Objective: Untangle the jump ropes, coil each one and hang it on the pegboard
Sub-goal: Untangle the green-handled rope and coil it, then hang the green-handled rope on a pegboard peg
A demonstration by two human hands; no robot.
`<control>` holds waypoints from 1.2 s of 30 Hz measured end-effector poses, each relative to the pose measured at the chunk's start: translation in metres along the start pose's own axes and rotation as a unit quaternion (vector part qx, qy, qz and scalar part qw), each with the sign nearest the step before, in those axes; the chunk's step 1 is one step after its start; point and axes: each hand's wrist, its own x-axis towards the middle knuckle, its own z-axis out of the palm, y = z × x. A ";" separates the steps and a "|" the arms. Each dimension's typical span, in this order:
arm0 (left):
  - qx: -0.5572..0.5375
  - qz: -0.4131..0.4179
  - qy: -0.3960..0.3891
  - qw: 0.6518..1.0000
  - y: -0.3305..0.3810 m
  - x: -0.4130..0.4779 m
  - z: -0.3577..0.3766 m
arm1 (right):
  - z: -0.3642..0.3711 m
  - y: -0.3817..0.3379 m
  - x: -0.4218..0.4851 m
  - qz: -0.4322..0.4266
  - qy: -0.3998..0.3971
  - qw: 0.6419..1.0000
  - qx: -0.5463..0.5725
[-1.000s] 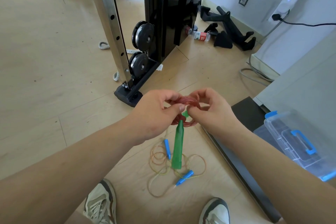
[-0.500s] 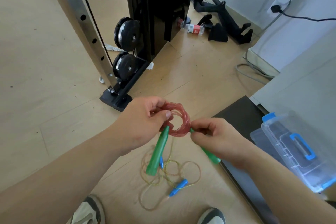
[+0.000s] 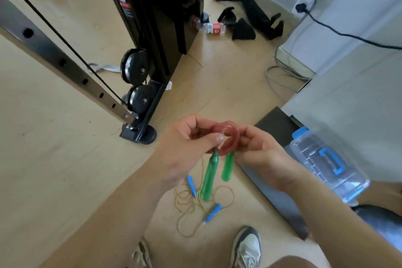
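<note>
Right hand (image 3: 261, 150) is back on the red rope coil (image 3: 234, 135), pinching it opposite my left hand (image 3: 185, 148), also clamped on it; green handles (image 3: 208, 177) dangle underneath, above the floor (image 3: 65, 159).

Open wooden floor (image 3: 54, 169) to the left. Cable machine (image 3: 152, 39) blocks ahead-left; clear storage box (image 3: 339, 172) crowds the right (loose yellow jump rope (image 3: 213, 213) on floor below).

Coil (image 3: 229, 137): translucent red, with green handles (image 3: 208, 178). Rope (image 3: 185, 201): yellow, with blue handles (image 3: 191, 185). Floor (image 3: 65, 169): pale wood grain. Machine (image 3: 156, 17): black. Box (image 3: 313, 150): clear, with blue clasps (image 3: 331, 162). Bottle (image 3: 214, 28): red label. Shoe (image 3: 247, 248): grey and white.
</note>
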 end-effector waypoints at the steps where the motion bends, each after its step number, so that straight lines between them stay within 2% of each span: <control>1: 0.002 0.012 -0.011 1.000 0.025 -0.007 0.003 | -0.001 -0.027 -0.010 -0.006 -0.016 1.000 0.019; 5: 0.015 0.041 -0.039 0.998 0.121 -0.048 0.018 | 0.004 -0.138 -0.053 -0.017 -0.045 0.998 -0.043; 8: 0.045 0.072 -0.045 0.995 0.196 -0.084 0.027 | 0.013 -0.218 -0.087 -0.013 -0.028 0.995 -0.092; 12: 0.096 0.116 -0.049 0.987 0.295 -0.129 0.032 | 0.020 -0.323 -0.137 0.000 -0.028 0.996 -0.080; 18: 0.126 0.159 -0.086 0.975 0.415 -0.181 0.036 | 0.039 -0.449 -0.191 -0.039 -0.002 0.990 -0.137; 23: 0.133 0.178 -0.107 0.969 0.486 -0.191 0.042 | 0.047 -0.512 -0.205 -0.111 0.079 0.984 -0.115; 26: 0.157 0.200 -0.100 0.962 0.520 -0.186 0.054 | 0.039 -0.538 -0.198 -0.108 0.111 0.982 -0.107; 31: 0.139 0.217 -0.047 0.965 0.563 -0.165 0.079 | -0.003 -0.583 -0.181 -0.099 0.078 0.987 -0.098; 36: 0.148 0.221 -0.020 0.964 0.593 -0.132 0.097 | -0.034 -0.621 -0.154 -0.141 0.064 0.988 -0.013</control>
